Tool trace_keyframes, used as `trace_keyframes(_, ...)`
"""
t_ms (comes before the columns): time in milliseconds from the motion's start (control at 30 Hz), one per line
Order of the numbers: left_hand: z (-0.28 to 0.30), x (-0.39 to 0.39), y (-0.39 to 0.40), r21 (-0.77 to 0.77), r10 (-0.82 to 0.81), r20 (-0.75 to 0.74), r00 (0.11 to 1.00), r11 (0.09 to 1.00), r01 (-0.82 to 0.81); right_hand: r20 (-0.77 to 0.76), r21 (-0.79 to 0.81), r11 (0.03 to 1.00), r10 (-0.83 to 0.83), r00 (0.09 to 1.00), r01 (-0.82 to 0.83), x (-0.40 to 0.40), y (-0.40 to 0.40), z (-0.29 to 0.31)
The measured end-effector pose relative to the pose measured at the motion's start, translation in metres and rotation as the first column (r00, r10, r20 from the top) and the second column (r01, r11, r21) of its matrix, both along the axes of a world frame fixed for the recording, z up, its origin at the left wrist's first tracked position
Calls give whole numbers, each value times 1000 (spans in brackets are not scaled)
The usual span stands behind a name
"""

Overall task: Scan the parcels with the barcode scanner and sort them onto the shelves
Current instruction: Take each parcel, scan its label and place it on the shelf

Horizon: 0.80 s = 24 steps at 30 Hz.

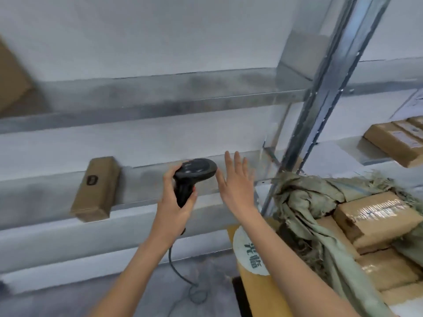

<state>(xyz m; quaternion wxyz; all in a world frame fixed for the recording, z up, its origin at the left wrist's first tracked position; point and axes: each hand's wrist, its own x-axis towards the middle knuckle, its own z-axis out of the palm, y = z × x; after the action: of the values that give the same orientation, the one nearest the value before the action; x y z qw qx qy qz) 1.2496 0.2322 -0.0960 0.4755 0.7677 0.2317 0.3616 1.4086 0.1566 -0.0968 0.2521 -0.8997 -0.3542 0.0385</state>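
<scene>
The left hand (175,203) grips the handle of the black barcode scanner (193,177), fingers curled round it, with the scanner's head tipped toward the right. Its cable (180,271) hangs down to the floor. The right hand (237,179) is just beside the scanner head, fingers straight and spread, holding nothing (the palm faces away from the camera). A narrow brown parcel (97,188) lies on the metal shelf (142,186) to the left of both hands, apart from them. More brown parcels (375,216) sit in a torn greenish sack (304,195) at the right.
</scene>
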Motion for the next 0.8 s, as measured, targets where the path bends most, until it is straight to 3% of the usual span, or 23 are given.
trace_keyframes(233,3,-98,32,24,271,21,962,962,-272,-36,28,962,273,961,-272,-91,75,-5)
trace_keyframes(467,2,-188,65,44,479,13,878,877,-479,-69,-9,895,445,893,-447,-173,148,-14)
trace_keyframes(633,-10,-243,110,15,565,28,825,825,-566,-87,-11,870,491,867,-494,-227,199,-28)
trace_keyframes(800,-28,-277,178,-27,545,12,838,838,-544,-62,-77,894,438,897,-442,-262,267,-59)
